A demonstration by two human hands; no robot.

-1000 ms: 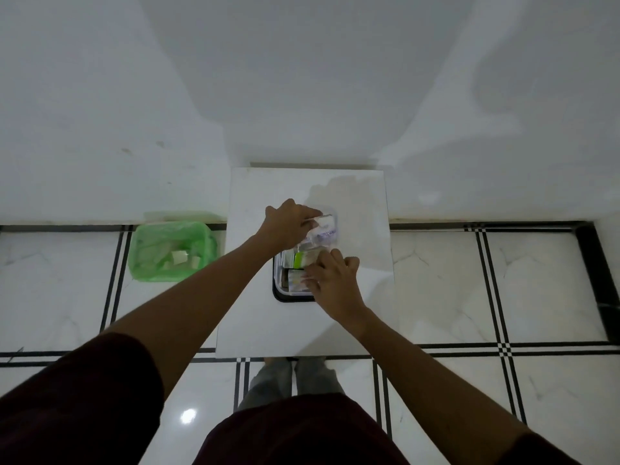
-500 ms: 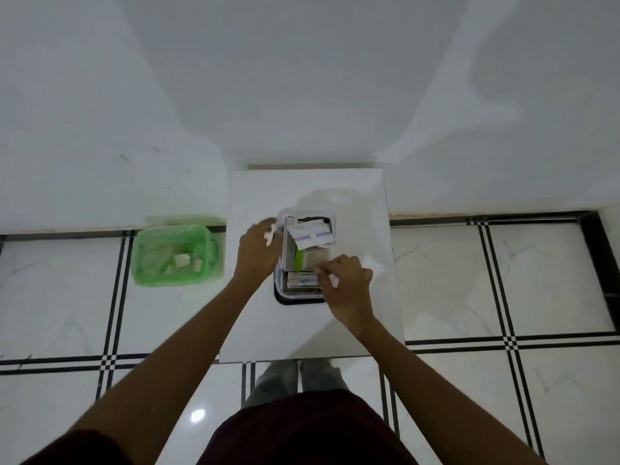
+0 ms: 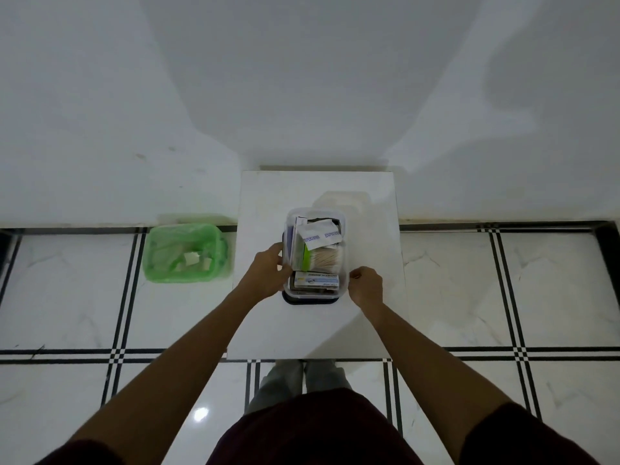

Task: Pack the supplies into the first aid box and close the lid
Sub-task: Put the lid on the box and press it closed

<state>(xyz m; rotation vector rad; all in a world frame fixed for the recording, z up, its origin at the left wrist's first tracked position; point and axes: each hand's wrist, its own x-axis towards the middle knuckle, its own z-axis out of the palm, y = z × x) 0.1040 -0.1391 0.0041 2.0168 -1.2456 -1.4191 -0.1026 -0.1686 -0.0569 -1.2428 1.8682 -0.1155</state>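
A clear plastic first aid box (image 3: pixel 343 220) stands open in the middle of a small white table (image 3: pixel 261 203). It rests on a dark lid (image 3: pixel 308 301) whose edge shows under its near side. Inside lie white sachets (image 3: pixel 318 237), a bundle of cotton swabs (image 3: pixel 327 258), a green-edged pack (image 3: pixel 303 260) and a flat plaster box (image 3: pixel 317 280). My left hand (image 3: pixel 268 273) grips the box's left wall. My right hand (image 3: pixel 365 285) has curled fingers pressed on the box's near right corner.
A green bin (image 3: pixel 152 250) lined with a green bag and holding scraps of paper stands on the tiled floor left of the table. A white wall rises behind the table. My legs (image 3: pixel 302 377) are at the table's near edge.
My left hand let go of the white sachets, which now lie in the box, and moved to its left wall. My right hand moved off the contents to the right corner.
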